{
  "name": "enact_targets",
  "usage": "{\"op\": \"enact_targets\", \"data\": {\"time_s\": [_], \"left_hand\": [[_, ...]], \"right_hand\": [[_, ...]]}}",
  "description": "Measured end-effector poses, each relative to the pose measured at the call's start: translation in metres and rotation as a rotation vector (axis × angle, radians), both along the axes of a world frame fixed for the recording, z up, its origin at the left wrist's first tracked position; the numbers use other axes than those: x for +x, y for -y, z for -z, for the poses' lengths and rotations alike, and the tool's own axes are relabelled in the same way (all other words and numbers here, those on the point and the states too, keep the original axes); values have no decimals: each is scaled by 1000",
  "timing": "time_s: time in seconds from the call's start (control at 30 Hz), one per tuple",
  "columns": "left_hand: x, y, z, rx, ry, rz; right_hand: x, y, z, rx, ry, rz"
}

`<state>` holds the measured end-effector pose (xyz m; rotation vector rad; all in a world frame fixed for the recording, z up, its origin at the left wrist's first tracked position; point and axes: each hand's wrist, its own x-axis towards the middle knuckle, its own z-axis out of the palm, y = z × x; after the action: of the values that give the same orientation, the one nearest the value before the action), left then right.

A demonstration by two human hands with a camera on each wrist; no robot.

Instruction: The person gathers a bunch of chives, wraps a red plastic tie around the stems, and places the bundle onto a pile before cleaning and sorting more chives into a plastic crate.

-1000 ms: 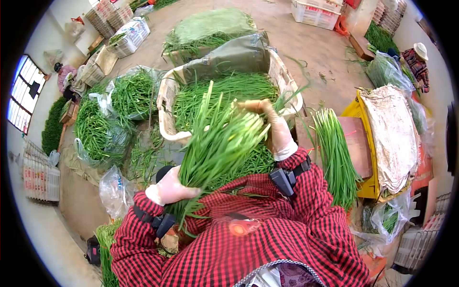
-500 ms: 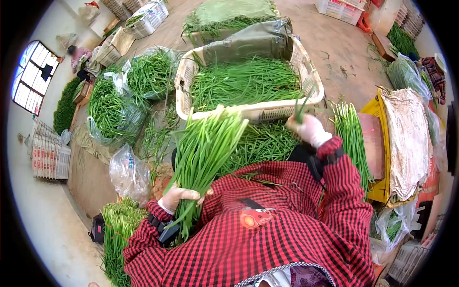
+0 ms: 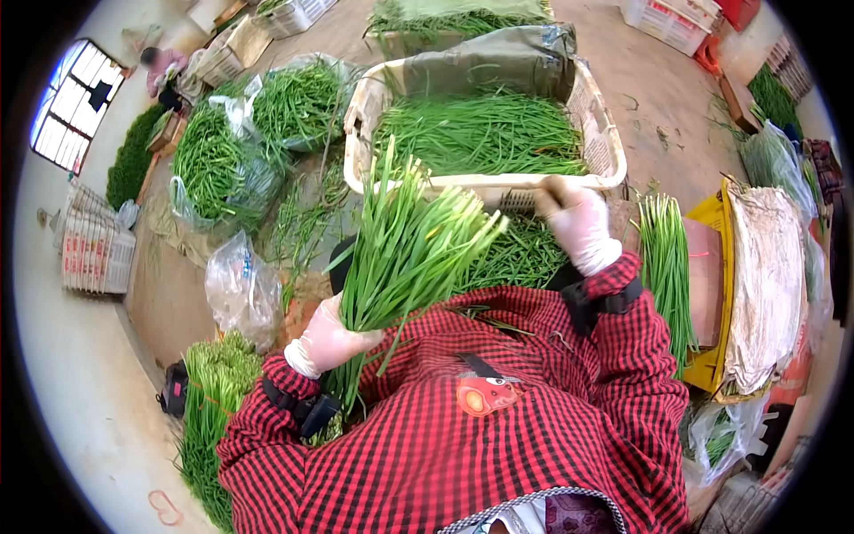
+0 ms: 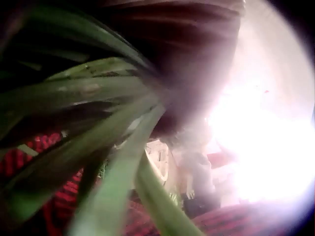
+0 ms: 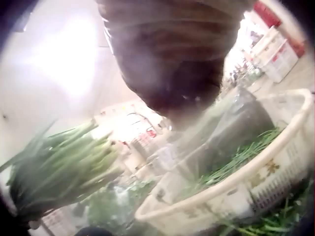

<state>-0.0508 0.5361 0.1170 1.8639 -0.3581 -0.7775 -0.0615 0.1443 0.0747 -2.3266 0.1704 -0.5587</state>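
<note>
In the head view my gloved left hand (image 3: 331, 340) grips a thick bunch of garlic chives (image 3: 400, 258) low down, its pale cut ends fanned up and to the right. Flat green leaves (image 4: 98, 93) spread across the left wrist view beside the dark, backlit hand. My gloved right hand (image 3: 578, 227) is raised right of the bunch, apart from it, near the crate's front rim. Its fingers are blurred and loosely bent, and no leaves show in them. The white plastic crate (image 3: 463, 182) ahead holds loose chives (image 3: 489, 133) and a grey-green sheet (image 3: 489, 67).
Chives lie on a board (image 3: 703, 294) at the right, beside a yellow crate under a white cloth (image 3: 767, 276). Plastic bags of chives (image 3: 209, 169) stand at the left. Tied chives (image 3: 209, 418) stand lower left. Another person (image 3: 165, 71) is at the far left.
My right hand left the bunch's pale ends and swung right with a few leaves, which no longer show. My left hand still grips the bunch, now tilted more to the right.
</note>
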Motion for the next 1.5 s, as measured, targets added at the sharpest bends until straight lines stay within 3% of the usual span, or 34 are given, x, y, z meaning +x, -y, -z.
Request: {"op": "enact_targets", "data": {"time_s": [0.03,0.07,0.17,0.27,0.37,0.5,0.67,0.77,0.9,1.1,1.17,1.23,1.27,1.3,1.37,1.5], "left_hand": [[-1,-1,1,50,58,0],[1,-1,2,101,119,5],[5,4,3,214,229,69],[8,12,6,247,320,157],[6,14,1,248,272,220],[6,-4,17,26,-246,160],[11,-10,31,46,-327,436],[8,-15,42,1,-466,506],[6,-18,50,-10,-387,519],[18,-26,37,-16,-454,382],[23,-35,34,-8,-446,253],[22,-29,26,-85,-436,97],[24,-31,29,-74,-400,72],[27,-33,33,-62,-364,52],[28,-32,40,-92,-339,-12],[19,-11,42,-72,-131,-48]], "right_hand": [[0,8,1,-75,-102,101],[-6,15,0,-96,-105,47],[-17,-18,-34,-107,214,-304],[-21,-48,-42,-260,14,-517],[-20,-59,-44,-268,-106,-608],[-28,-68,-23,-166,80,-733],[-48,-67,-20,-20,-106,-803],[-59,-59,-19,156,-374,-872],[-64,-27,-21,367,-637,-951],[-69,33,-44,463,-677,-737],[-74,52,-54,933,-671,-474],[-67,69,-29,482,-689,-254],[-67,64,-16,-98,-547,-217],[-70,45,-5,-225,-284,-205],[-59,-2,-26,44,-328,-343],[-35,-68,-24,244,-357,-497]]}}
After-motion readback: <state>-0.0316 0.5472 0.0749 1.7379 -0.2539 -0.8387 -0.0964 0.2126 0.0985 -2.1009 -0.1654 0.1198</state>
